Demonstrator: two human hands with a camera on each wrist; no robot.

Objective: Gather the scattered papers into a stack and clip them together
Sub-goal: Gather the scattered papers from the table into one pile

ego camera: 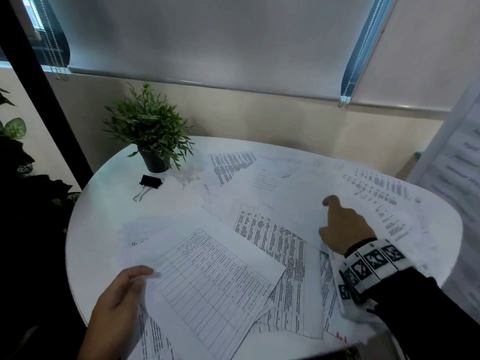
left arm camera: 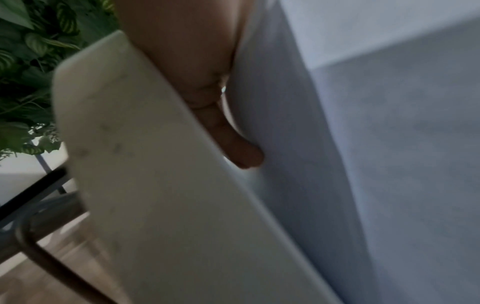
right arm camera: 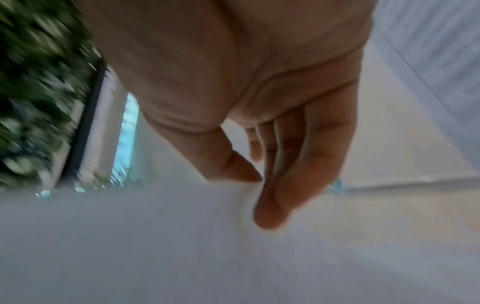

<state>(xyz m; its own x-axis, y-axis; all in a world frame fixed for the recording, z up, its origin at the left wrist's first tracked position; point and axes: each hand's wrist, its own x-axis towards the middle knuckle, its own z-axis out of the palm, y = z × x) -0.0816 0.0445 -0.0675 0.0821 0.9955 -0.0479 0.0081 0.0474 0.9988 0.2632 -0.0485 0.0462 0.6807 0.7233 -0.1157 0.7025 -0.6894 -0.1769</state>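
White and round, the table (ego camera: 104,219) is standing in front of a beige wall with grey roller blinds (ego camera: 207,40) hanging above it, and we are taking the potted plant (ego camera: 149,131) at its far left side as our landmark. Just in front of the plant, the black binder clip (ego camera: 150,182) is lying on the bare tabletop, apart from every sheet. To the right of the plant and toward us, the scattered papers (ego camera: 272,229) are covering most of the table, many overlapping each other. Nearest to us, well in front of the plant, our left hand (ego camera: 117,305) is pinching the left edge of a sheet with a printed grid (ego camera: 215,289), the thumb lying on top; in the left wrist view we are seeing a finger (left arm camera: 241,152) pressing against paper from the other side. Far to the right of the plant, our right hand (ego camera: 345,229) is resting on a blank sheet (ego camera: 298,203), with fingers stretched out and close together, gripping nothing; the right wrist view is showing the fingertips (right arm camera: 272,216) touching the paper. A patterned band (ego camera: 371,266) is sitting on this wrist above a dark sleeve (ego camera: 428,315).
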